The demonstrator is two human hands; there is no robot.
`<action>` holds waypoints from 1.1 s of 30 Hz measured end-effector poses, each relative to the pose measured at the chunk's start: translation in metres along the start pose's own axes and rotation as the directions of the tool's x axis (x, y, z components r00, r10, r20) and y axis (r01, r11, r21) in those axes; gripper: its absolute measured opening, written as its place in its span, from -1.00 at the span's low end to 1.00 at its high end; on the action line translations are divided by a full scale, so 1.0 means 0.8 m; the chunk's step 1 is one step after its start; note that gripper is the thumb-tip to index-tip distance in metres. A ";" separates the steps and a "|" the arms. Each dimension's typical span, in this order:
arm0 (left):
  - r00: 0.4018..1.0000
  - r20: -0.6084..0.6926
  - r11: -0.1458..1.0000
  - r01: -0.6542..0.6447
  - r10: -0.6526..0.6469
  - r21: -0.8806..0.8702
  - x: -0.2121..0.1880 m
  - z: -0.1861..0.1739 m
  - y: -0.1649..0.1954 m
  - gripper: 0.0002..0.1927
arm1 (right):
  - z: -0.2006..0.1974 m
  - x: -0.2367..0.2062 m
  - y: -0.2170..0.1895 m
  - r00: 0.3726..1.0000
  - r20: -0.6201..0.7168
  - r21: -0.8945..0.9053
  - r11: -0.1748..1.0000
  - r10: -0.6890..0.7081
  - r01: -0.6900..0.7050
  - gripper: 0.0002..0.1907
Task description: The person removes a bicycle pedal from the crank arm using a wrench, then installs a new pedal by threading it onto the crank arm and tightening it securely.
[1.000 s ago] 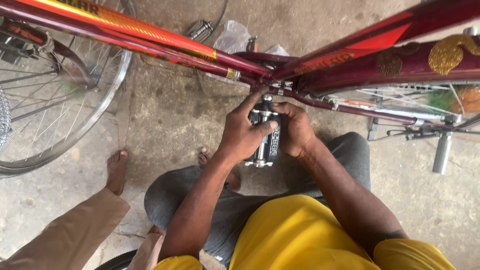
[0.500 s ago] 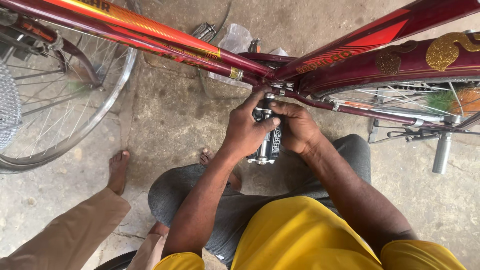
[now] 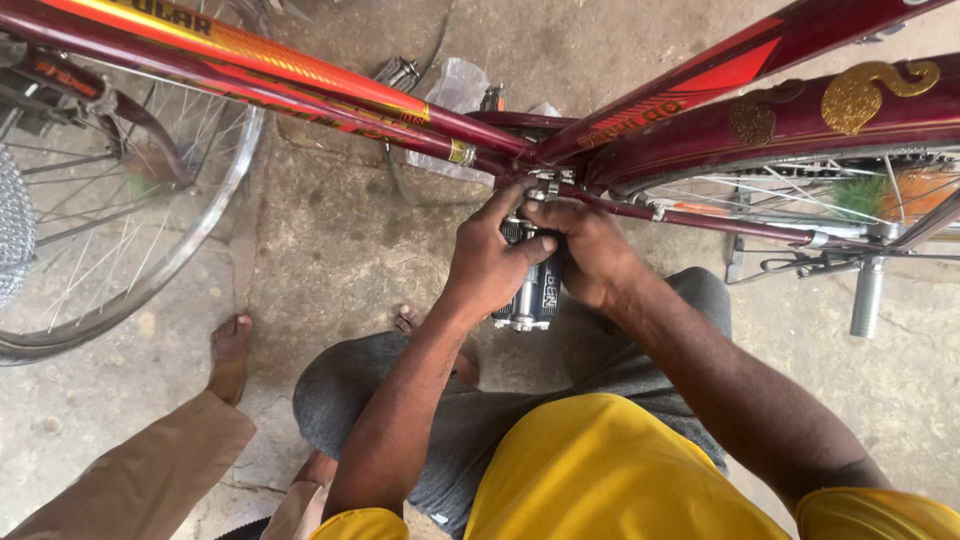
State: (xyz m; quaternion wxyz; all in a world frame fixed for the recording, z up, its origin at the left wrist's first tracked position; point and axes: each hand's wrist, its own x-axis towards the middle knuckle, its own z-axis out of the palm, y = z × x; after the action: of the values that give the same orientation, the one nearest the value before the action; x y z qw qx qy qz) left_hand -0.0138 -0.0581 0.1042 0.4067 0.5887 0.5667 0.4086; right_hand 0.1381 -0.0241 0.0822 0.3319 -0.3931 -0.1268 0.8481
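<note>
left hand (image 3: pixel 487 262) shifted up the pedal (image 3: pixel 531 290), fingers nearer frame joint (image 3: pixel 540 165)

**Lighting / image quality**

Soft, even daylight, no hard sun. Faint diffuse shadow under the bike frame (image 3: pixel 300 95) on the concrete floor (image 3: pixel 330 250). Mild sheen on the frame tubes and wheel rim (image 3: pixel 215 215), no blown highlights. Centre sharp; slight softness and wide-angle stretch toward the edges. The yellow shirt (image 3: pixel 600 470), close to the lens, is a bit soft.
</note>
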 end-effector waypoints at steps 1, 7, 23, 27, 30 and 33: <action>0.999 0.015 0.998 0.046 -0.045 -0.031 0.001 -0.001 0.001 -0.24 | -0.001 -0.003 0.000 0.999 0.029 0.004 0.999 0.039 -0.040 -0.76; 0.995 0.008 0.992 0.100 -0.100 -0.080 -0.005 -0.001 0.007 -0.24 | -0.018 0.001 0.009 0.989 0.129 0.119 0.989 0.072 -0.087 -0.71; 0.992 0.022 0.989 0.125 -0.123 -0.080 -0.004 0.003 0.006 -0.21 | -0.011 -0.002 0.001 0.997 0.065 0.012 0.999 0.037 -0.037 -0.67; 0.983 0.045 0.979 0.184 -0.181 -0.089 -0.004 0.001 0.007 -0.24 | -0.023 0.012 0.004 0.995 0.102 0.050 0.999 0.003 -0.008 -0.73; 0.999 0.028 0.996 0.047 -0.045 -0.079 0.000 -0.002 0.008 -0.26 | -0.021 0.023 0.012 0.997 0.073 0.101 0.994 -0.037 0.030 -0.79; 0.999 -0.001 0.997 0.053 -0.053 -0.051 0.001 -0.003 0.009 -0.26 | -0.016 0.023 0.014 1.000 0.013 0.101 0.995 0.003 -0.005 -0.81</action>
State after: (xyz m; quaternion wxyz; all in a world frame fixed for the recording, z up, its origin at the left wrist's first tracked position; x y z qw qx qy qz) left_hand -0.0134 -0.0579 0.1117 0.4315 0.5624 0.5722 0.4125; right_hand 0.1339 -0.0209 0.0579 0.3489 -0.3708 -0.0850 0.8565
